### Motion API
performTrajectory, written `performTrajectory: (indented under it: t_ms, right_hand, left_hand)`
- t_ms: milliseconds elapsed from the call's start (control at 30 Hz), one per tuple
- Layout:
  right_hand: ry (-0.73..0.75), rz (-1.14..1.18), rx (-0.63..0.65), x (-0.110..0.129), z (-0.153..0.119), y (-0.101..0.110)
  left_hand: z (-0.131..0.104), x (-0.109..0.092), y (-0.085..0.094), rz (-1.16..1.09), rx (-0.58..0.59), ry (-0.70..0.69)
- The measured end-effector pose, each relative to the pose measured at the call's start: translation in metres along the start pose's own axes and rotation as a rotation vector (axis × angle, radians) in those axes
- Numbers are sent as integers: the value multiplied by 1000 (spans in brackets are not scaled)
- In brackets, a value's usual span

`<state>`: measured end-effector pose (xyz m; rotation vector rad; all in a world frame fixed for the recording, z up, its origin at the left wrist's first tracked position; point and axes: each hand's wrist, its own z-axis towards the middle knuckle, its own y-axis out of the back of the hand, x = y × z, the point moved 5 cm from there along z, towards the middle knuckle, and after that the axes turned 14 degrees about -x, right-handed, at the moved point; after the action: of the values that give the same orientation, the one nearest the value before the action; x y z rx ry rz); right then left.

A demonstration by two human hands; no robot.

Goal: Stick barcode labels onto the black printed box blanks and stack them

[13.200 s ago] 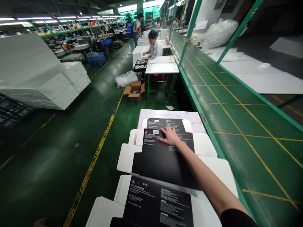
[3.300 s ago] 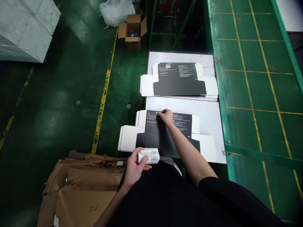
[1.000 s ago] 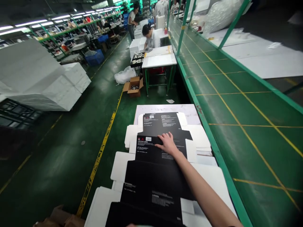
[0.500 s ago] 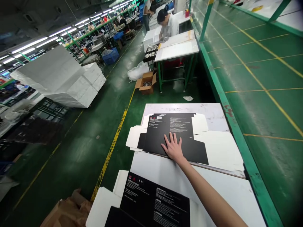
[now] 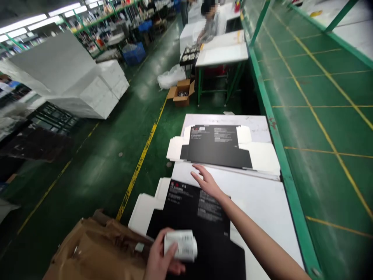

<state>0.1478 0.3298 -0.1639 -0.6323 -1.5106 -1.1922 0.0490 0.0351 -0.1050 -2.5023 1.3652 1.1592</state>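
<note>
My left hand (image 5: 163, 254) is closed around a roll of barcode labels (image 5: 181, 245), white with dark print. It holds the roll above the nearer flat black carton blank (image 5: 201, 221), which has white text and white flaps. My right hand (image 5: 206, 181) is in the air near the top edge of that blank, its fingers spread and nothing in them. Farther off lies a second carton blank (image 5: 218, 146), also black with white flaps, with a small white label (image 5: 202, 128) near its top left corner. Both blanks rest on the white tabletop (image 5: 259, 190).
A crumpled brown paper bag (image 5: 96, 249) stands at the lower left. Along the right runs a green rail (image 5: 271, 120). Ahead are an open cardboard box (image 5: 181, 97), a white table (image 5: 221, 54) and a seated person (image 5: 214, 23). White foam blocks (image 5: 99, 89) are stacked at left.
My right hand has lifted off the farther blank and drawn back toward me. My left hand has come into view with the label roll. The view has tipped downward, showing more of the paper bag.
</note>
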Motion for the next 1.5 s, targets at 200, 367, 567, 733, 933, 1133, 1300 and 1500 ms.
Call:
performTrajectory:
  t_ms: [200,367,567,733,933,1133,1300,1500]
  right_hand:
    - [-81,196,239,138,-140,-7]
    - [-120,128,101,172,-182,-14]
    - [-13,31,152,211,-184,-23]
    - [128,-100,187,233,-187,-18]
    - [261,-221,166,239,-197,-21]
    - [270,-258,132,231,-203,-29]
    - [354,-280,37,230,-209,-36]
    - [355,-260,14,226,-212,-39]
  left_hand:
    - [-6,-49,25,-117,254,-121]
    - [-20,-54,52,-141,396,-229]
    - [-32,-51,82,-152,392,-377]
    - [-38,-53,91,-147,376,-488]
    - [-33,-46,93,-73,353,-557]
    - [-29,-39,96,-55,342,-556]
    - [-27,-40,97,-75,327,-541]
    - [-23,-38,96,-86,324,-514]
